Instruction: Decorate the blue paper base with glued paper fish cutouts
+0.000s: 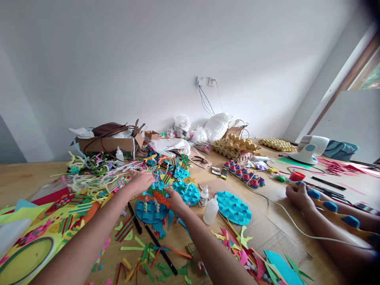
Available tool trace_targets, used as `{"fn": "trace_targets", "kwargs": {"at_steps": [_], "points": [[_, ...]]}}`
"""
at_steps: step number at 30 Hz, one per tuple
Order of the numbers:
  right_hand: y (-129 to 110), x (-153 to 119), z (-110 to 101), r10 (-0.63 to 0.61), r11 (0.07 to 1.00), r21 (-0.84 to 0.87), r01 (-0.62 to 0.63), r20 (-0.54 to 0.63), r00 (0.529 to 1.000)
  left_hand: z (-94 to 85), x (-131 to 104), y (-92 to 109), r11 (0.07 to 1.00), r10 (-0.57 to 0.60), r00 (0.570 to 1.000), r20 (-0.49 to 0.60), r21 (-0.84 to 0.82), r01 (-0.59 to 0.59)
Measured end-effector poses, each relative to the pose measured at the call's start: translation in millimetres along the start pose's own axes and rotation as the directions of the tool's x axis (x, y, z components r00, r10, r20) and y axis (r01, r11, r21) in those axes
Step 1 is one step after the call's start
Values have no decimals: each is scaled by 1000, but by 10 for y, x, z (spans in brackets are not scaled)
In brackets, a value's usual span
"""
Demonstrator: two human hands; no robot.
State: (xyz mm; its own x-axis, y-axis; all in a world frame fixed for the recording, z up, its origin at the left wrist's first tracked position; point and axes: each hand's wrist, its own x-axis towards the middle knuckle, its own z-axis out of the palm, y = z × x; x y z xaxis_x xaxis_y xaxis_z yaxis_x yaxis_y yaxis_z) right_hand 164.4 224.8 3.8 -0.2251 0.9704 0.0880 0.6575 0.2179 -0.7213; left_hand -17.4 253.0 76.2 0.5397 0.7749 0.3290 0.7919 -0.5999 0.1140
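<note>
A white squeeze bottle stands on the worktop, right of a blue bumpy disc. The right hand touches an orange paper fish over it; farther left hangs the left hand. I cannot tell whether either grips.

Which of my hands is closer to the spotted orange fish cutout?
Right. Your right hand is at the right edge of the fish cutout; your left hand is farther off, beyond it to the left.

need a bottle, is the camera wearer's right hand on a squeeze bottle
No, the right hand touches an orange spotted paper fish, and the squeeze bottles stand apart from it.
</note>
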Motion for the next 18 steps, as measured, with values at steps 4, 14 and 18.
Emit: {"fn": "trace_targets", "kwargs": {"at_steps": [4,14,18], "points": [[24,12,10,38,999,14,-38,0,999,-50,-19,28,998,-43,999,22,46,42],[68,65,30,51,999,13,-51,-1,999,-79,-40,49,997,-44,998,41,70,41],[75,104,51,38,999,-10,-38,-3,999,-78,-71,57,998,-35,999,26,56,33]]}}
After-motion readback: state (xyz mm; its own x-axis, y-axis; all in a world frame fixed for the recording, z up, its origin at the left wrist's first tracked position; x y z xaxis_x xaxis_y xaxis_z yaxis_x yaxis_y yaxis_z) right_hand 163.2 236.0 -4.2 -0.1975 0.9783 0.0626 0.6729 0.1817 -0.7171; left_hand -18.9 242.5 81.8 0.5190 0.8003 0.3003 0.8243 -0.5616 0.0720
